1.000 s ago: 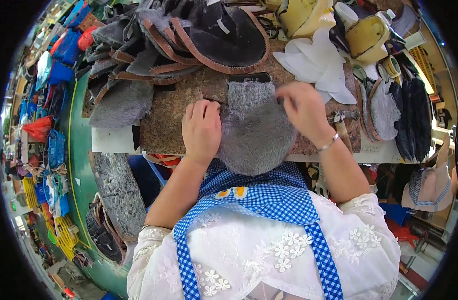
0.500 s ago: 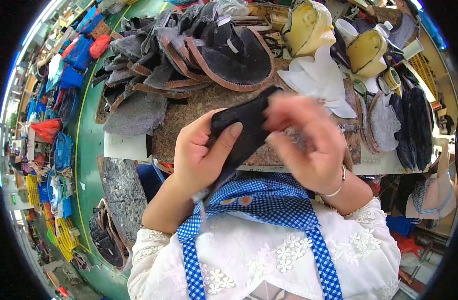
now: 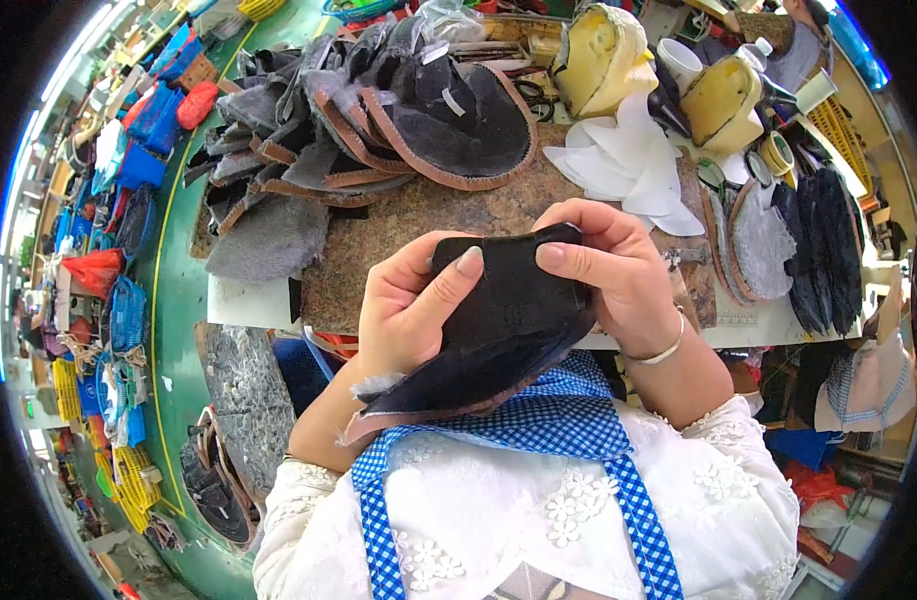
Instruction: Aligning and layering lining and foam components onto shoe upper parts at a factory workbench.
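A black shoe upper (image 3: 514, 300) with a brownish edge hangs between my hands, in front of the blue checked apron. My left hand (image 3: 404, 300) pinches its upper left side, thumb flat on the black face. At the upper right corner, my right hand (image 3: 629, 280) grips the same edge between thumb and curled fingers. The fingers behind the piece are partly hidden. A tuft of grey fluff (image 3: 379, 384) shows at its lower left end, by my left wrist. Beyond my hands lies a pile of similar black uppers (image 3: 459, 125) with grey fleece and brown stitched rims.
The pile rests on a mottled brown board (image 3: 354, 290). White petal-shaped pieces (image 3: 619, 165) lie to its right. Farther back stand two yellow blocks (image 3: 604, 65) with pale coverings and a white cup (image 3: 679, 62). Fleece-lined pieces (image 3: 764, 245) and black strips (image 3: 824, 250) lie at the right.
My right hand, blurred before, now grips the upper's right corner. The upper has been turned and spread, so its wide black face shows between both hands.
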Motion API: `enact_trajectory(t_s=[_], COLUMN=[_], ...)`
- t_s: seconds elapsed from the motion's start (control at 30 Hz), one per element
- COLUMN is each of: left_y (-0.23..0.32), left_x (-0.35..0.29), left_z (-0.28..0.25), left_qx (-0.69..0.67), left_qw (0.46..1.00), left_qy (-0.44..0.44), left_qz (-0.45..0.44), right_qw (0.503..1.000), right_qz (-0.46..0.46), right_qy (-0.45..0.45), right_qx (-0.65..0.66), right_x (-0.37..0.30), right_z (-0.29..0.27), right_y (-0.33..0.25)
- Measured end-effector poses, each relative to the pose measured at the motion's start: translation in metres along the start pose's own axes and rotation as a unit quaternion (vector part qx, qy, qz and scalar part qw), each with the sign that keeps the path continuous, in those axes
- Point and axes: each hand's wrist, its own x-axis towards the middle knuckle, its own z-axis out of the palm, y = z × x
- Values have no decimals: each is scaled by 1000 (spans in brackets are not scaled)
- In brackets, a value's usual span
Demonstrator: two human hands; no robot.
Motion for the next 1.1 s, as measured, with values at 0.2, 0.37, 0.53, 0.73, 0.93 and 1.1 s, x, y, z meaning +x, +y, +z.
enact_trajectory(t_s=[0.2,0.37,0.53,0.73,0.93,1.1], left_y=[-16,-23,-51,-21,-18,5], left_x=[8,39,113,206,204,156], left_z=[2,-5,-41,-51,-70,-43], left_qx=[-75,-100,371,757,796,535], left_qw=[989,982,885,484,501,773], left_qy=[120,152,65,190,208,131], left_qz=[37,53,275,396,269,314], right_qw=[968,998,711,274,535,559], right_qz=[-190,36,-411,-326,-72,-141], right_qy=[34,44,463,471,475,290], right_qx=[-161,-24,-334,-773,-695,-764], right_x=[9,-27,-59,-60,-38,18], right_z=[-28,-76,-108,-220,-260,-218], right_y=[20,38,-31,-68,-32,-20])
